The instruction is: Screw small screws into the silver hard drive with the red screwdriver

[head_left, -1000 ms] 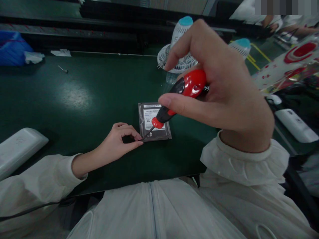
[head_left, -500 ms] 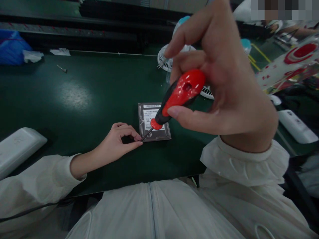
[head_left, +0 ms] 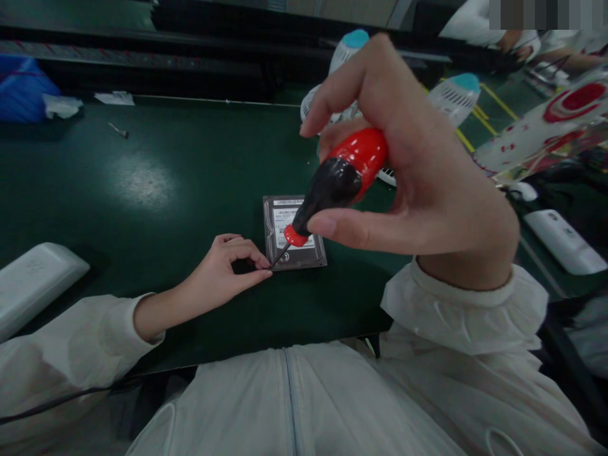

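A hard drive (head_left: 316, 256) with a white label lies flat on the green tabletop. In my right hand (head_left: 418, 171) is a screwdriver (head_left: 332, 183) with a red and black handle, gripped between thumb and curled fingers. Its shaft slants down to the left, and its tip meets the drive's lower left corner. At that same corner, the thumb and forefinger of my left hand (head_left: 228, 266) are pinched together, right beside the tip. A screw there is too small or hidden to make out.
A white casing (head_left: 40, 282) sits at the left. Behind my right hand stand white grilled devices with teal ends (head_left: 453, 98). A small metal piece (head_left: 118, 130), white scraps (head_left: 114, 98) and a blue bag (head_left: 23, 88) lie farther back. Another person's arm (head_left: 513, 41) shows at upper right.
The screwdriver handle has turned, with more of its black side now facing me. My right hand has rotated and shifted slightly left. My left hand and the drive have stayed put.
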{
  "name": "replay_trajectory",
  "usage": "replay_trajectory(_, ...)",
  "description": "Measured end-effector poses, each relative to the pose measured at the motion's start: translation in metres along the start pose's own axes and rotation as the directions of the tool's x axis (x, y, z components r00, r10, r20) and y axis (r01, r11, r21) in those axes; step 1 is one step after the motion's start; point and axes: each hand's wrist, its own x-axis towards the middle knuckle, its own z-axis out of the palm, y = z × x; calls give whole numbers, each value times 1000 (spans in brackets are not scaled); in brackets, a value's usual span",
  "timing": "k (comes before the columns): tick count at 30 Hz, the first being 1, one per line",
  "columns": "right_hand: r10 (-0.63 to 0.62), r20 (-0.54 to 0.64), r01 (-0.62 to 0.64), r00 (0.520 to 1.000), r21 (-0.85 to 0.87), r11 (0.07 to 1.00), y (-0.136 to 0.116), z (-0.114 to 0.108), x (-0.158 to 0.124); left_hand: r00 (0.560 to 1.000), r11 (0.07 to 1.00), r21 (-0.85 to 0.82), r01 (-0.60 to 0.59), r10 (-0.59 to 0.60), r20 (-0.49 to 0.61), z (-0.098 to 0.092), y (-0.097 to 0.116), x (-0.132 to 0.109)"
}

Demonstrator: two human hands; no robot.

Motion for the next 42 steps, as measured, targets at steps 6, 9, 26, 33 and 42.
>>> replay_trajectory(6,8,-24,-8,1000,26,1000,3,2,-1,1000,1000,1,-4,4,12,0,0,0)
replay_trajectory(9,-61,-5,60,998,220,974,3,2,-1,1000,1000,-5,1,-1,18,0,0,0)
replay_trajectory(26,-19,-56,14,998,-81,997,2,-3,-2,998,998,6,-60,60,-16,1,-3,-1)
replay_trajectory(33,-46,82,48,996,-31,998,1,-9,-3,998,998,2,-55,55,0,0,-2,-1)
replay_trajectory(42,-16,52,22,998,-102,995,-2,-7,-4,999,999,0,-48,48,-11,0,-1,-1)
